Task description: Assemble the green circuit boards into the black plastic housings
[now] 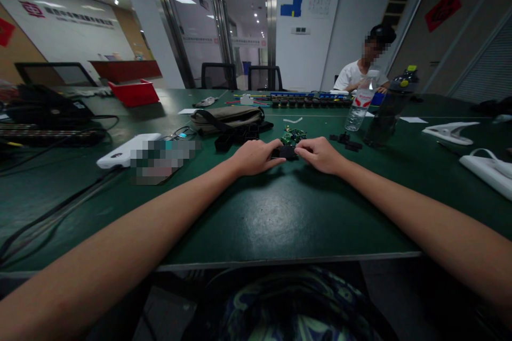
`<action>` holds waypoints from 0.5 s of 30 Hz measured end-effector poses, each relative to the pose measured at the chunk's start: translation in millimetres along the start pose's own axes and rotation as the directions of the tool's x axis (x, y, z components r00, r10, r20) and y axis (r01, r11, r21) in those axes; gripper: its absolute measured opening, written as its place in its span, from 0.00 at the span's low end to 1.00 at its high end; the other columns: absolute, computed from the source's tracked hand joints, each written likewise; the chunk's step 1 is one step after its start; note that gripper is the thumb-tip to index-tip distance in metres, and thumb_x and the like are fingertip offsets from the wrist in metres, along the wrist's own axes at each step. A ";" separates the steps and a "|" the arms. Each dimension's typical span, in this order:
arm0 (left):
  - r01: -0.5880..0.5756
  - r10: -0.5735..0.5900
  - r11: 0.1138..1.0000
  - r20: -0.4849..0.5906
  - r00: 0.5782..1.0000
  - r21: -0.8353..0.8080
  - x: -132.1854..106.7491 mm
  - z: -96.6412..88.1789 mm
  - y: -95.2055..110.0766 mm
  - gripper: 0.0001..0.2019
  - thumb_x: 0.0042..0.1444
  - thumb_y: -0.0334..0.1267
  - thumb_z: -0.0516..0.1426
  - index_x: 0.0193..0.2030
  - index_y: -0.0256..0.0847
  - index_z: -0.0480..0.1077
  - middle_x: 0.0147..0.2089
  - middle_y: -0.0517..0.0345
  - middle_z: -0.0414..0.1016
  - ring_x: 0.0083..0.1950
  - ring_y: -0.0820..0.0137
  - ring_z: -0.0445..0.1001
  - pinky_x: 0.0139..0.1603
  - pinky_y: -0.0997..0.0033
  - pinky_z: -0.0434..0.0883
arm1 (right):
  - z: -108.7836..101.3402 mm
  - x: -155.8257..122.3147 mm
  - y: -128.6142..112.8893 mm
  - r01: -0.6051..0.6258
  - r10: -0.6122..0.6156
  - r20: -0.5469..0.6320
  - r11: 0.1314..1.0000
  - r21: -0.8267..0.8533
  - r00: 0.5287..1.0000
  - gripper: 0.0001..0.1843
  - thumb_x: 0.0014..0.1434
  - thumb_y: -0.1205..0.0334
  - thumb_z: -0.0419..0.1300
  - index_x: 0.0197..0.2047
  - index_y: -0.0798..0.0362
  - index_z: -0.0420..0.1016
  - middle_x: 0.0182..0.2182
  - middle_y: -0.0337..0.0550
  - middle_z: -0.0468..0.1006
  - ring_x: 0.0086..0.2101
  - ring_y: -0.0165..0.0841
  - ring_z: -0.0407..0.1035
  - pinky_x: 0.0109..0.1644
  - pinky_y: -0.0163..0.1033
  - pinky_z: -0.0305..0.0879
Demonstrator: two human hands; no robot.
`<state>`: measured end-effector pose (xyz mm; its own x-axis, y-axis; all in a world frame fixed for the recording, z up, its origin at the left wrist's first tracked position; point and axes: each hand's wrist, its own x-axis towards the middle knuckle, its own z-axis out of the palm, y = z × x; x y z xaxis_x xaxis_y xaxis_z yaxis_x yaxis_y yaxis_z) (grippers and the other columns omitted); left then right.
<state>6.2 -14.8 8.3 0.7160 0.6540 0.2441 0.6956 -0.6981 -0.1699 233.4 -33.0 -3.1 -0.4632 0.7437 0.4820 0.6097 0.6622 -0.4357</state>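
Observation:
A small black plastic part (pixel 287 152) lies on the green table (pixel 256 218), held from both sides. My left hand (pixel 256 157) is closed on its left end with pinched fingers. My right hand (pixel 320 154) is closed on its right end. Just behind the part sit small green circuit boards (pixel 293 136). More black plastic parts lie to the left (pixel 236 138) and to the right (pixel 346 141) of my hands.
A khaki bag (pixel 228 117), a white device (pixel 126 152), cables and a black machine (pixel 44 112) lie left. A water bottle (pixel 360 104) and dark bottle (pixel 390 112) stand right, with white holders (pixel 486 168) beyond. Another person (pixel 362 72) sits across the table.

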 end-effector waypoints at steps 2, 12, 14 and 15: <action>-0.004 0.004 1.000 -0.005 1.000 0.005 -0.1 0.6 -0.5 0.23 0.67 0.56 0.47 0.56 0.41 0.67 0.34 0.54 0.80 0.34 0.61 0.79 0.33 0.69 0.67 | 0.1 0.1 1.1 0.000 0.000 0.001 1.000 -0.009 1.000 0.14 0.61 0.59 0.54 0.27 0.55 0.73 0.19 0.35 0.67 0.22 0.27 0.58 0.31 0.34 0.51; 0.019 -0.019 1.000 -0.012 1.000 0.008 -0.5 -0.7 -1.6 0.24 0.68 0.57 0.46 0.58 0.41 0.65 0.33 0.53 0.80 0.36 0.59 0.80 0.35 0.68 0.67 | -1.7 -4.3 -2.5 -0.075 0.068 0.057 0.989 0.131 0.996 0.18 0.54 0.55 0.64 0.45 0.53 0.67 0.17 0.26 0.65 0.19 0.26 0.59 0.30 0.33 0.53; 0.026 -0.026 1.000 -0.013 1.000 0.005 -0.6 -0.5 -1.4 0.25 0.68 0.57 0.46 0.58 0.41 0.65 0.34 0.52 0.80 0.36 0.58 0.80 0.36 0.68 0.67 | -1.2 -4.2 -3.2 -0.079 0.071 0.062 0.988 0.131 0.996 0.20 0.53 0.56 0.65 0.46 0.53 0.66 0.18 0.25 0.65 0.20 0.27 0.60 0.30 0.32 0.54; 0.026 -0.026 1.000 -0.013 1.000 0.008 -0.5 -0.3 -1.3 0.25 0.68 0.57 0.45 0.58 0.41 0.65 0.34 0.52 0.80 0.36 0.58 0.80 0.36 0.68 0.67 | -1.1 -3.9 -3.3 -0.078 0.071 0.061 0.990 0.122 0.996 0.21 0.52 0.57 0.65 0.47 0.53 0.66 0.18 0.26 0.65 0.20 0.27 0.61 0.30 0.32 0.54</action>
<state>4.9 -14.3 8.7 0.6969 0.6680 0.2609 0.7144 -0.6783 -0.1716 234.0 -38.2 -2.8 -0.4571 0.7928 0.4031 0.5609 0.6087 -0.5612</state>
